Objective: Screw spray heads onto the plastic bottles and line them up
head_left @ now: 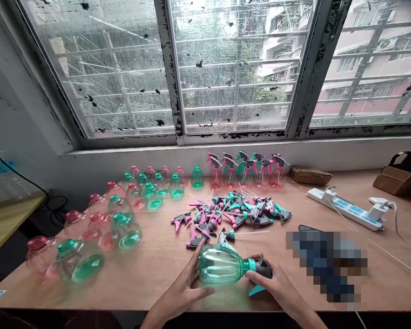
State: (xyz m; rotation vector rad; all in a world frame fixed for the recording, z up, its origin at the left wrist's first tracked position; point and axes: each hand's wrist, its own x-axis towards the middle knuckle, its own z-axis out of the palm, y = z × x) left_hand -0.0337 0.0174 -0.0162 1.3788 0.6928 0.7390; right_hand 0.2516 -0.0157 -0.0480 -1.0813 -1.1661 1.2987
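Note:
A green clear spray bottle (222, 266) lies on its side in the air just above the table's front edge, its neck pointing right. My left hand (187, 284) is wrapped round the base end of the bottle. At the neck, my right hand (277, 284) grips the black and teal trigger sprayer head (263, 267), which sits against the bottle's mouth. Whether the threads are fully engaged cannot be seen. Just beyond the bottle lies a heap of loose pink, teal and black trigger heads (238, 210) with thin tubes.
Open pink and green bottles (125, 228) stand in rows on the left of the wooden table (150, 288). Several bottles with sprayers (248, 173) line the back. To the right are a power strip (345, 209), a blurred-out object (329, 260), a brown packet (310, 175) and a box (397, 180).

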